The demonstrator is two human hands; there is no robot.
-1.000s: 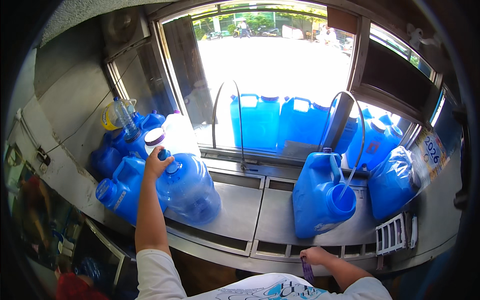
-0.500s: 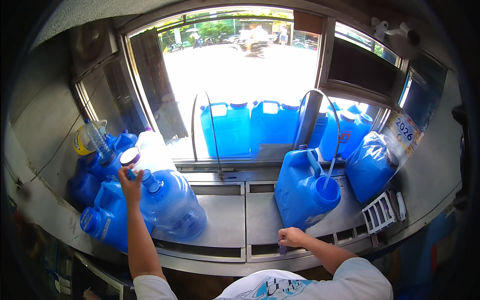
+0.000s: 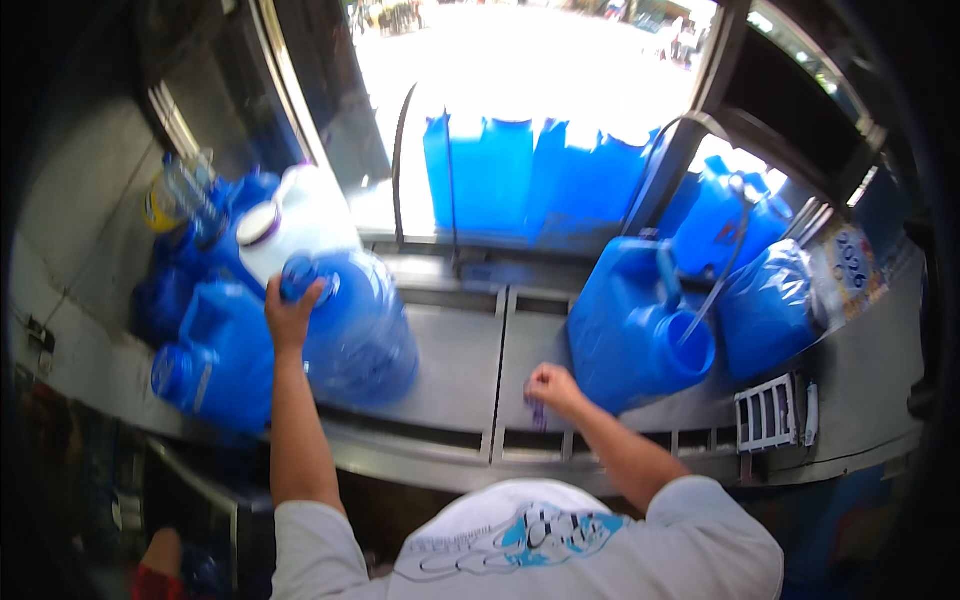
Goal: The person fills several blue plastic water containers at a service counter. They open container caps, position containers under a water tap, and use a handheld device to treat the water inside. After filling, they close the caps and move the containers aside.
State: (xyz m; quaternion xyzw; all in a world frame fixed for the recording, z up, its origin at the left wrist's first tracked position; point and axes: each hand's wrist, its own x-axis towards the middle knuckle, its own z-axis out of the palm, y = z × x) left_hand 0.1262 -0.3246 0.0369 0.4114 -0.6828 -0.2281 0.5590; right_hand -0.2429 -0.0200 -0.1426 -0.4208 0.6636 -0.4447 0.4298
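My left hand [image 3: 291, 312] is closed around a blue cap [image 3: 298, 276] at the neck of a large round clear-blue water bottle [image 3: 362, 335], which stands upright on the left of the steel counter. The fingers partly hide the neck, and motion smears it. Over the counter's front middle, my right hand [image 3: 556, 388] pinches a small crumpled purple strip [image 3: 539, 415]; its exact kind is unclear. Right of that hand, a blue jug [image 3: 625, 330] leans with its wide mouth open, and a thin hose [image 3: 708, 308] runs into it.
Blue jugs, a white jug [image 3: 312, 222] and clear bottles [image 3: 190, 195] crowd the left end. More blue containers [image 3: 485, 180] line the window ledge. At right stand a plastic-wrapped blue jug [image 3: 768, 320] and a white slatted rack [image 3: 767, 415]. Another person's knee [image 3: 162, 555] shows at lower left.
The view has tipped downward. My left hand has brought the blue cap from beside the bottle's neck onto it. My right hand, still pinching the purple strip, has shifted slightly left.
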